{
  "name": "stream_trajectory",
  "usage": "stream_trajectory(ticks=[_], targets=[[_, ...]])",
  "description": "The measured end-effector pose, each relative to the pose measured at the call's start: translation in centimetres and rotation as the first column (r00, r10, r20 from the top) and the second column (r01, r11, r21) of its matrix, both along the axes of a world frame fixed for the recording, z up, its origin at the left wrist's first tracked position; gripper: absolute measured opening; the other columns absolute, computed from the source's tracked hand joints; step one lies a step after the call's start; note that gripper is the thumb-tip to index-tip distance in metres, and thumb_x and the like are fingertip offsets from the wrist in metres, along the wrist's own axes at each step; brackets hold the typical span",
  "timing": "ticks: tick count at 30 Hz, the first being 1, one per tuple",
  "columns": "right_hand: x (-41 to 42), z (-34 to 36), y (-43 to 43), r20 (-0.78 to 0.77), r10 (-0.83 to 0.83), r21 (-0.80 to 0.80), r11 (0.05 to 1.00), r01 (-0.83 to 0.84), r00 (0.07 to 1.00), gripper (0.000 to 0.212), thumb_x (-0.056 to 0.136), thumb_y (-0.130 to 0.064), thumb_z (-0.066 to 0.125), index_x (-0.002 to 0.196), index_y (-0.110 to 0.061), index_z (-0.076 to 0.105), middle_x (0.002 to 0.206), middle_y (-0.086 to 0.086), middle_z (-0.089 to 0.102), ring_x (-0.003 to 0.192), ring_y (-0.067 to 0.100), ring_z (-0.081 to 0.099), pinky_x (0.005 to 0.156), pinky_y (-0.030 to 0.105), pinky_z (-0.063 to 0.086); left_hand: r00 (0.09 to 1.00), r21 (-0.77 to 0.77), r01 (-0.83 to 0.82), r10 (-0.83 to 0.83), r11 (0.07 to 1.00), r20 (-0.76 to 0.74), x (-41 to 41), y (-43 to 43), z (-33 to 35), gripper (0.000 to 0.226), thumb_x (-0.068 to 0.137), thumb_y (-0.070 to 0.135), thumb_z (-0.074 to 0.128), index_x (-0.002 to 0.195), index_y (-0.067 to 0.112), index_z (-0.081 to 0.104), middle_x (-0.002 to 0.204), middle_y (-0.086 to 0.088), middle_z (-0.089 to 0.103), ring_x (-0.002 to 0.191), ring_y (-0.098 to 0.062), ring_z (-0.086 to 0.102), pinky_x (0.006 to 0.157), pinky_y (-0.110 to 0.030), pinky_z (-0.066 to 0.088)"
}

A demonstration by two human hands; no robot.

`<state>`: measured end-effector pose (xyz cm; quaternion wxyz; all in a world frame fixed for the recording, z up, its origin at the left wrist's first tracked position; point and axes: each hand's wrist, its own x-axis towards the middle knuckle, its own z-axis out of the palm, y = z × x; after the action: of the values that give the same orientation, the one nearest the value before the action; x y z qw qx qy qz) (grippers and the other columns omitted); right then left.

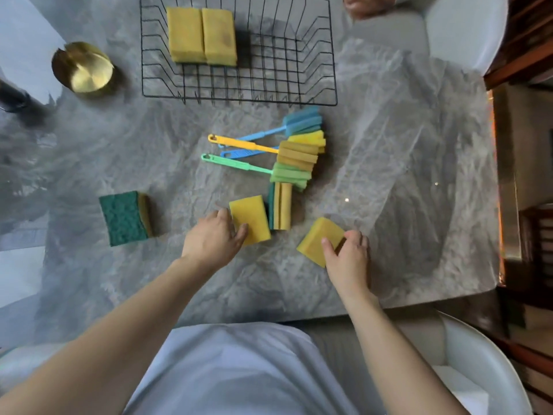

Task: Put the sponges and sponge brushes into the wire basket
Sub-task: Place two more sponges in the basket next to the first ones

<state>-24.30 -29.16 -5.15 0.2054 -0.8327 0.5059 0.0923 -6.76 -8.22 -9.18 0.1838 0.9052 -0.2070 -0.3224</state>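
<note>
A black wire basket [299, 97] stands at the far middle of the table with two yellow sponges [201, 35] lying side by side in its left part. Several sponge brushes [294, 152] with blue, yellow and green handles lie in a pile below the basket. My left hand [214, 238] grips the left edge of a yellow sponge [253, 218]. My right hand [348, 256] grips another yellow sponge [317, 241], tilted on the table. A sponge on its edge [281, 206] stands between them. A green-topped sponge [125, 217] lies to the left.
A round brass container [83, 67] sits left of the basket, with a dark object [12, 98] at the left edge. White chairs [466, 28] stand at the far right and near right. The marble table [404, 175] ends at the right and front.
</note>
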Motion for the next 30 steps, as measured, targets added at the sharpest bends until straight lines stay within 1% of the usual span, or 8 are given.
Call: stream_trajectory(ticks=[3,7,14,17,22,24,26,30], targets=[[0.2,-0.6,0.6,0.007,-0.090,0.078,0.993,0.089,0.996,0.052,0.089,-0.038,0.068,0.114,0.003,0.047,0.119,0.026,0.055,0.112,0.041,0.053,0.095,0.046,0.044,1.000,-0.009,-0.008,0.008,1.000,0.010,-0.4,-0.4,-0.3,0.044,0.091,0.061,0.049,0.093,0.017,0.048,0.103,-0.013,0.063,0.095,-0.038,0.062,0.065,-0.038,0.041],[0.5,-0.9,0.9,0.051,-0.115,0.121,0.987,0.108,0.992,0.047,0.093,-0.041,0.062,0.111,-0.002,0.043,0.112,0.020,0.059,0.103,0.037,0.058,0.086,0.048,0.049,0.996,-0.058,-0.085,0.084,0.995,-0.017,-0.8,-0.6,-0.1,0.038,0.091,0.056,0.049,0.097,0.018,0.049,0.095,-0.006,0.060,0.083,-0.027,0.059,0.062,-0.036,0.044],[0.7,-1.6,1.6,0.118,-0.162,0.224,0.966,0.132,0.980,0.045,0.100,-0.032,0.053,0.129,-0.004,0.034,0.117,0.019,0.059,0.100,0.035,0.060,0.077,0.039,0.048,0.980,-0.088,-0.183,0.174,0.979,-0.101,-2.2,-1.1,0.3,0.038,0.093,0.046,0.061,0.108,0.013,0.049,0.092,-0.006,0.064,0.084,-0.026,0.062,0.068,-0.044,0.054],[0.8,-1.8,1.7,0.170,-0.216,0.285,0.945,0.162,0.961,0.044,0.100,-0.029,0.053,0.131,-0.006,0.032,0.116,0.014,0.059,0.096,0.030,0.059,0.077,0.037,0.046,0.967,-0.148,-0.238,0.220,0.960,-0.125,-2.5,-1.2,0.1,0.033,0.094,0.038,0.062,0.111,0.012,0.051,0.093,-0.006,0.064,0.084,-0.024,0.061,0.067,-0.041,0.052],[0.5,-2.2,1.6,0.200,-0.291,0.364,0.908,0.205,0.935,0.032,0.098,-0.029,0.058,0.120,-0.013,0.041,0.110,0.005,0.059,0.096,0.025,0.059,0.078,0.035,0.045,0.947,-0.182,-0.310,0.285,0.933,-0.151,-2.4,-0.6,0.2,0.029,0.094,0.030,0.063,0.113,0.011,0.052,0.084,0.001,0.062,0.072,-0.012,0.059,0.056,-0.032,0.048],[0.5,-2.2,1.5,0.214,-0.305,0.364,0.906,0.214,0.928,0.028,0.097,-0.029,0.059,0.115,-0.015,0.043,0.110,0.007,0.059,0.095,0.025,0.060,0.080,0.037,0.048,0.937,-0.180,-0.338,0.311,0.924,-0.160,-2.2,-0.3,0.4,0.029,0.094,0.028,0.063,0.115,0.010,0.052,0.082,0.001,0.062,0.071,-0.013,0.060,0.060,-0.037,0.051],[0.5,-2.0,1.4,0.242,-0.303,0.350,0.913,0.209,0.922,0.025,0.097,-0.029,0.060,0.110,-0.018,0.043,0.106,0.006,0.060,0.091,0.023,0.060,0.074,0.034,0.046,0.930,-0.197,-0.358,0.331,0.913,-0.157,-1.9,0.1,0.7,0.028,0.093,0.026,0.063,0.114,0.011,0.051,0.079,-0.001,0.063,0.069,-0.016,0.060,0.060,-0.039,0.051],[0.7,-0.7,1.0,0.356,-0.291,0.317,0.932,0.179,0.888,0.022,0.096,-0.026,0.061,0.107,-0.022,0.042,0.096,-0.001,0.060,0.084,0.017,0.060,0.064,0.023,0.041,0.897,-0.259,-0.440,0.409,0.860,-0.167,-0.5,1.0,1.9,0.021,0.092,0.020,0.065,0.108,0.015,0.052,0.073,-0.003,0.062,0.064,-0.017,0.058,0.051,-0.032,0.041]])
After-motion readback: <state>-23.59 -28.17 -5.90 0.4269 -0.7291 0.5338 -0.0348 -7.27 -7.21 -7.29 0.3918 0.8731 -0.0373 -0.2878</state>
